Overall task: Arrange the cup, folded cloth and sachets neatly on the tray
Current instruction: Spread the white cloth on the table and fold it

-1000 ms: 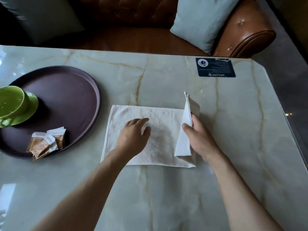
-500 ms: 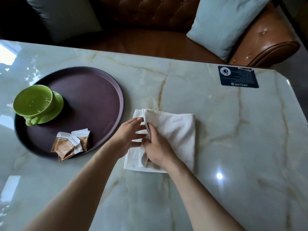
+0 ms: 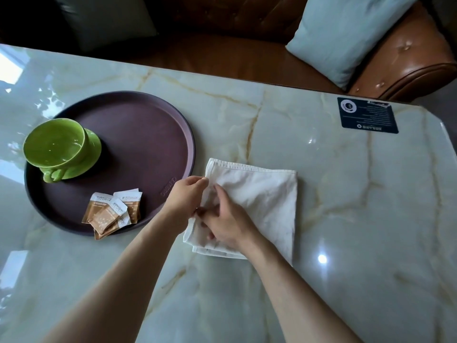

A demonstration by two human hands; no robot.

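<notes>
A white cloth [image 3: 262, 199], folded in half, lies on the marble table just right of the round brown tray [image 3: 148, 134]. My left hand [image 3: 185, 196] pinches the cloth's left edge near its far corner. My right hand [image 3: 225, 224] grips the same edge lower down, fingers curled into the fabric. A green cup [image 3: 54, 144] on its green saucer stands on the tray's left side. Several brown and white sachets [image 3: 111, 211] lie overlapping at the tray's near rim, one sticking out over the edge.
A dark blue card [image 3: 367, 115] is stuck on the table's far right corner. Beyond the far edge stands a brown leather sofa [image 3: 408, 63] with a pale blue cushion [image 3: 346, 30]. The table's right edge runs diagonally near the card.
My right hand has carried the cloth's right part over to the left, folding it in half. Both hands now meet at the left edge.
</notes>
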